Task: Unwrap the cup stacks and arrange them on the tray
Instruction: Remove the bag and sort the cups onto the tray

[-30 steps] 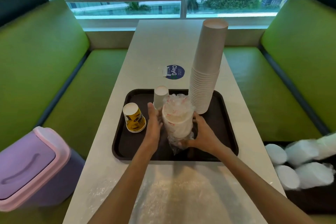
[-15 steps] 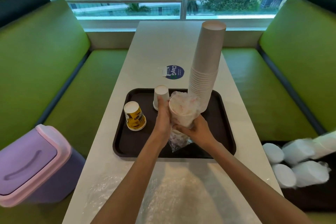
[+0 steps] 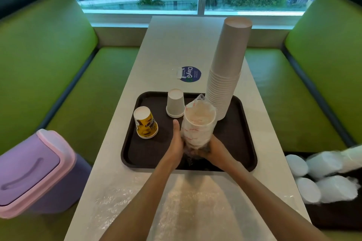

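Note:
A short stack of white cups in clear plastic wrap [image 3: 198,123] stands upright over the middle of the dark tray [image 3: 141,154]. My left hand [image 3: 176,143] presses flat against its left side. My right hand [image 3: 212,147] grips the wrap at its base from the right. On the tray stand a tall leaning stack of grey-white cups [image 3: 227,68] at the back right, a small white upturned cup [image 3: 175,102] at the back, and a yellow printed upturned cup [image 3: 146,122] on the left.
Several wrapped cup stacks [image 3: 329,174] lie in a dark bin on the right bench. A purple swing-lid trash bin [image 3: 33,170] sits on the left bench. Loose clear plastic wrap [image 3: 176,201] covers the near tabletop. A blue round sticker [image 3: 190,74] lies beyond the tray.
The wrapped stack has been stood more upright and shifted slightly right. My right hand slid down to the wrap at its base; my left hand stays along its side.

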{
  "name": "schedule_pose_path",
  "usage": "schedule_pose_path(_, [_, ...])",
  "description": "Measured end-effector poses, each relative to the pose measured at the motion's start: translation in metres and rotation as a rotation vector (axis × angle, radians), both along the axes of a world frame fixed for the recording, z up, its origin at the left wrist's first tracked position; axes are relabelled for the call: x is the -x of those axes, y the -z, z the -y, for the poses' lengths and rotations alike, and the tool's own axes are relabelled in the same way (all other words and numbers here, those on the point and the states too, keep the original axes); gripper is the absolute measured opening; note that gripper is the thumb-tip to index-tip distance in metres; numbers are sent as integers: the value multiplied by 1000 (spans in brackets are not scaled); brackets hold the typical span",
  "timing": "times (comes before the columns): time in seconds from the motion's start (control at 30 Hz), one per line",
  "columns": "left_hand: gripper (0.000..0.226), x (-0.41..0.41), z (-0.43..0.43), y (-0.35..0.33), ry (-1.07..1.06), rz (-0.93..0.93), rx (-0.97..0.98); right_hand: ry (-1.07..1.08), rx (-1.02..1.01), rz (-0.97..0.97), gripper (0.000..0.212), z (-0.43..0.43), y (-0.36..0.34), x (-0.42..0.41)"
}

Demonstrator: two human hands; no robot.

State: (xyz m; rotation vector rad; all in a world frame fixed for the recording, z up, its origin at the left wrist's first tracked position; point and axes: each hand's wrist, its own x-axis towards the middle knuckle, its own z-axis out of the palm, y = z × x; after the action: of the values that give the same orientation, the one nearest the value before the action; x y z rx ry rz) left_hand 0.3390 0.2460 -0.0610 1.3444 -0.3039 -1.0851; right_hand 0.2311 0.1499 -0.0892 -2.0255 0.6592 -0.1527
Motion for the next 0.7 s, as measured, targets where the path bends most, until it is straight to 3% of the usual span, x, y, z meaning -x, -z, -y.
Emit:
schedule_pose_path(0.13, [75, -12, -6, -10, -50, 101, -74, 14, 31, 95, 97, 11, -23, 12])
schedule_pose_path(0.23, [73, -15, -7, -37, -168, 178, 47, 69, -19, 224, 111, 12, -47, 15])
schedule_pose_path(0.3, [70, -12, -5, -58, -176, 192, 154, 108, -19, 283, 108, 7, -63, 8])
schedule_pose_path(0.4, [86, -5, 1, -76, -76, 200, 223, 156, -6, 339, 93, 0, -72, -1])
schedule_pose_path(0.47, [95, 3, 3, -78, -54, 171, 220, 188, 2, 357, 86, -3, -69, -5])
schedule_pose_path(0.7, [87, 17, 1, -50, -142, 78, 165, 178, -68, 297, 86, -10, -35, -4])
